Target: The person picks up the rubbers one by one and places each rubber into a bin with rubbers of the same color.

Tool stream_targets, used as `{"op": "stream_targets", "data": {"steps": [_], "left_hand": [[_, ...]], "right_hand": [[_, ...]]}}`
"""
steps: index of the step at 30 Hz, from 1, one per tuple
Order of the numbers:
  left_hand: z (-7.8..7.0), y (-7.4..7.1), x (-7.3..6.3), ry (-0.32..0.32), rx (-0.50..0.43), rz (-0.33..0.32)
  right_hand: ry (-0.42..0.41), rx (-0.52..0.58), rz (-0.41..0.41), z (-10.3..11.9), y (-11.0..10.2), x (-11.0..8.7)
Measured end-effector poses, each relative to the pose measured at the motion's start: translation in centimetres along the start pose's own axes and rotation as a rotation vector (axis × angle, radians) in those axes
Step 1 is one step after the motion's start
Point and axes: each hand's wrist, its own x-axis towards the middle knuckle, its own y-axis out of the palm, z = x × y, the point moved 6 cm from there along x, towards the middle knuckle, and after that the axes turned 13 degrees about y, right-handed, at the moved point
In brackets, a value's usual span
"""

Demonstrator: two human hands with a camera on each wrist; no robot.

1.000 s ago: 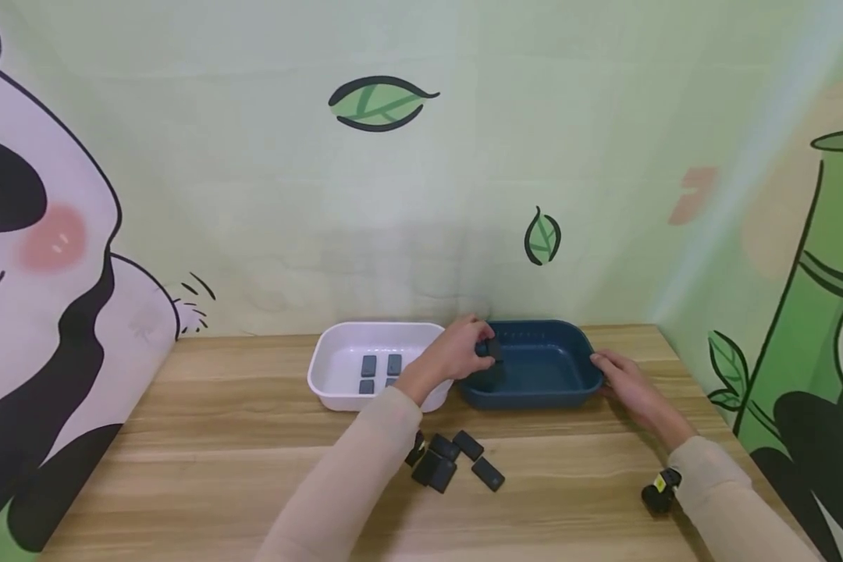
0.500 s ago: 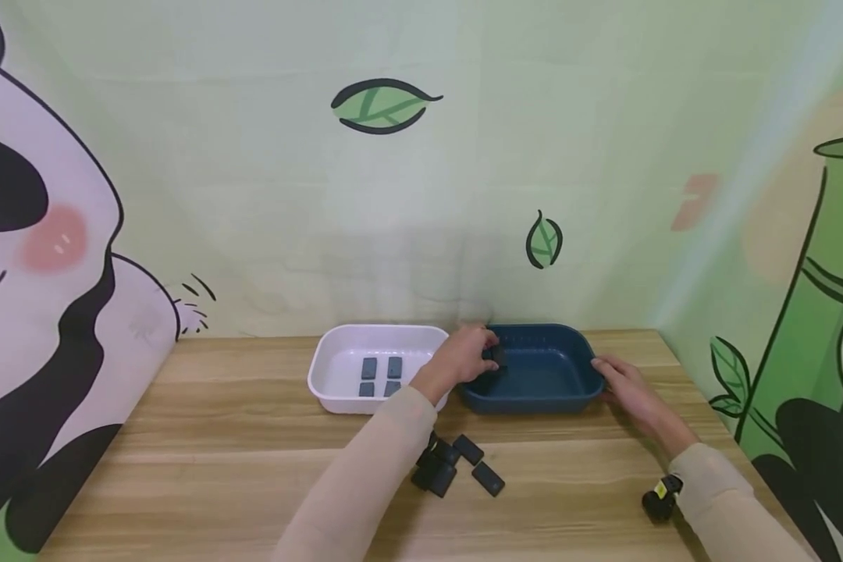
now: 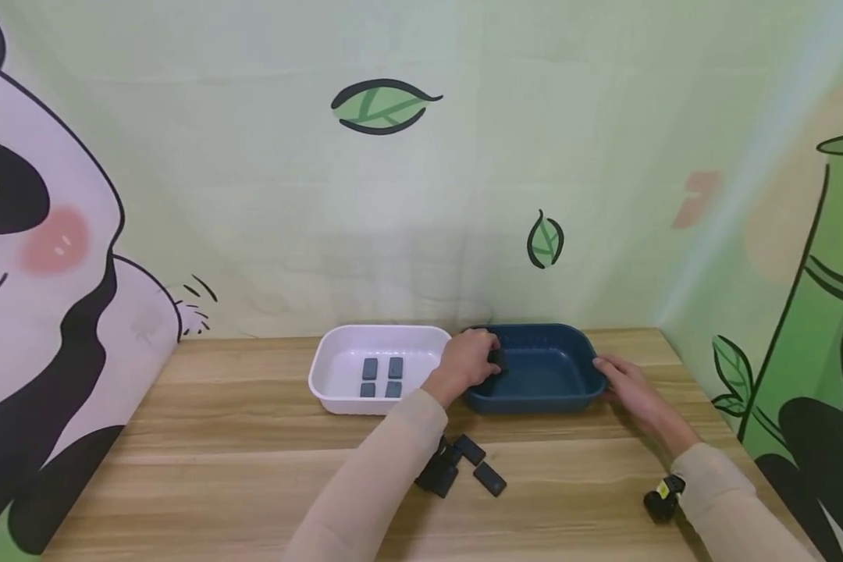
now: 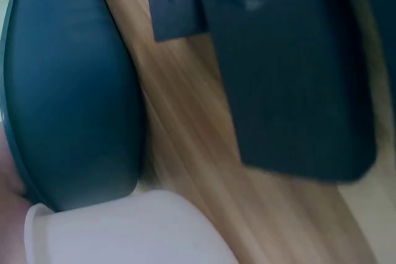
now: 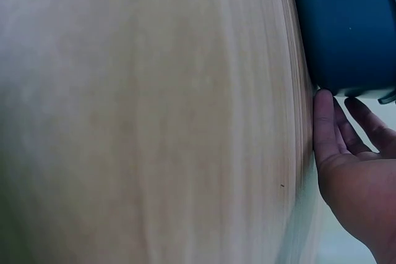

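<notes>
In the head view my left hand [image 3: 467,359] reaches over the left end of the dark blue basin [image 3: 541,403]. Its thumb and fingers pinch a small dark rectangular block [image 3: 499,359]. At the basin's right end, my right hand [image 3: 631,390] touches the wall with its fingers. The right wrist view shows these fingers [image 5: 324,119] mostly straight against the blue end. Beside the blue basin stands a white basin [image 3: 337,403], holding several grey-blue blocks [image 3: 370,368] in two rows. More dark blocks [image 3: 490,478] lie loose in front, partly hidden by the left sleeve.
Both basins stand on a wooden table [image 3: 239,460] near its back edge, close to a printed cloth backdrop [image 3: 267,203]. Large and blurred, a dark block [image 4: 291,78] fills much of the left wrist view. A black wrist camera [image 3: 662,503] hangs at the right cuff.
My left hand has moved slightly right and lower over the blue basin, still pinching the block. More of the white basin's blocks show now. The right hand stays at the blue basin's end.
</notes>
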Motion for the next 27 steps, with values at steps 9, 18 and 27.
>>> {"op": "stream_targets", "data": {"steps": [9,18,27], "left_hand": [[-0.37,-0.04,-0.29,-0.010,0.072,-0.022],[-0.51,0.39,0.14,0.000,0.101,0.003],[-0.45,0.37,0.21,0.004,0.072,0.047]], "right_hand": [[0.008,0.015,0.010,-0.19,0.06,0.28],[0.005,0.010,0.008,-0.17,-0.29,0.15],[0.008,-0.001,0.013,-0.23,-0.23,0.00]]}}
